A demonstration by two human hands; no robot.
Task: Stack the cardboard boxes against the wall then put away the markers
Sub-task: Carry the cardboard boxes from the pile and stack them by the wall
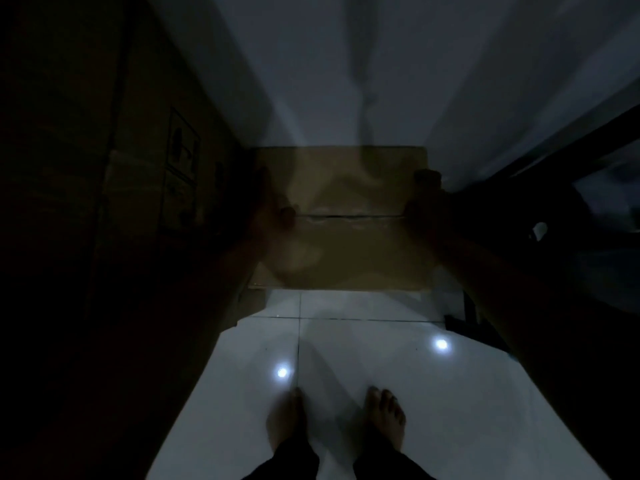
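Fingers of left hand [268, 206] and right hand [424, 202] curl round opposite sides of one cardboard box [343, 237], held against far wall [346, 81] above floor [346, 358]; stacking step; next: lower squarely.

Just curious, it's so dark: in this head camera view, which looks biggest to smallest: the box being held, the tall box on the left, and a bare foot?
1. Tall box on the left, though it sits nearer the camera, so its lead is unsure.
2. Box held between the hands.
3. Bare foot, clearly smallest.
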